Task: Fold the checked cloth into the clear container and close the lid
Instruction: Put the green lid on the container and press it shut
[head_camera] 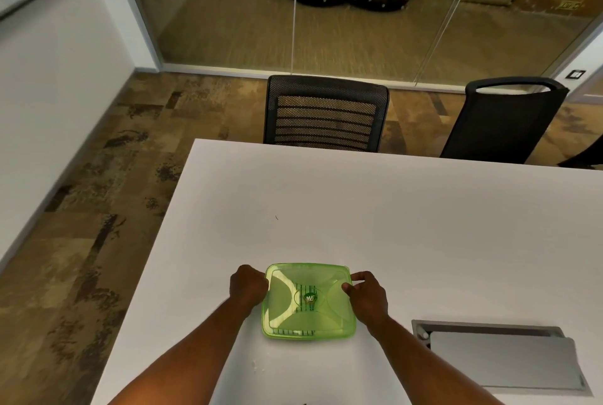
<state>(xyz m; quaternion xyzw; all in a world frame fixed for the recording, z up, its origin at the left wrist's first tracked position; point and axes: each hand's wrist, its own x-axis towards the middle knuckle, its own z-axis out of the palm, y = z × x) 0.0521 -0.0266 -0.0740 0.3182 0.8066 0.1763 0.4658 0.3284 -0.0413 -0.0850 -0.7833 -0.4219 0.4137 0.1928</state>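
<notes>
Near the table (424,225) front edge, green lid (308,300) on container, left hand (248,285) and right hand (367,293) fingers gripping its side edges

Green lid (308,298) shut on container; checked cloth (293,332) inside.

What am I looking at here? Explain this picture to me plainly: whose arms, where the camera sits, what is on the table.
There is no machine here. A person wears a wide-angle camera on the head, so you look forward and down along both bare arms. The left hand and right hand press on opposite edges of a green see-through lid that sits on a container on the white table. Through the lid you can see striped cloth inside. Nothing is lifted; the box rests on the table. To the right, a grey cable hatch is set into the tabletop. Two black chairs stand across the table, before a glass wall.
</notes>
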